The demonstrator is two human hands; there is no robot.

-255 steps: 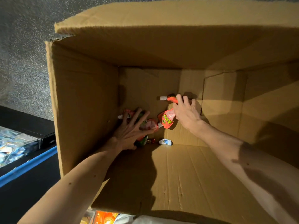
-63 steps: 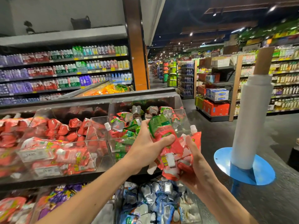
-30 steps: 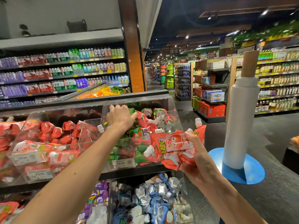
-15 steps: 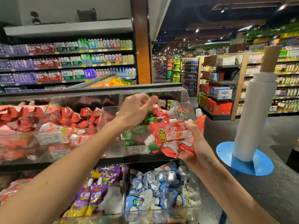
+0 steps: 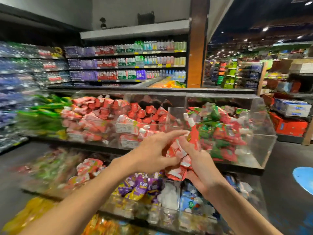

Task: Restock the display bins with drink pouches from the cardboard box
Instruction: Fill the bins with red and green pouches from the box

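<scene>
- Two bare hands meet at the centre of the frame, in front of the clear display bins (image 5: 264, 133).
- The right hand (image 5: 198, 160) is closed around a bunch of red-and-white drink pouches (image 5: 177, 167); one pouch sticks up above its fingers (image 5: 185, 145) with the white cap uppermost.
- The left hand (image 5: 152, 155) touches the same bunch from the left, fingers spread and half curled, the index finger stretched toward the raised pouch; whether it has a grip cannot be told.
- The upper right bin holds red-and-green pouches (image 5: 225, 126); the bin to its left holds red pouches (image 5: 135, 114).
- Lower bins at the bottom centre hold purple pouches (image 5: 140, 184) and blue-and-white pouches (image 5: 191, 200).
- Bottle shelves (image 5: 127, 63) fill the upper centre; the left of the frame is blurred.
</scene>
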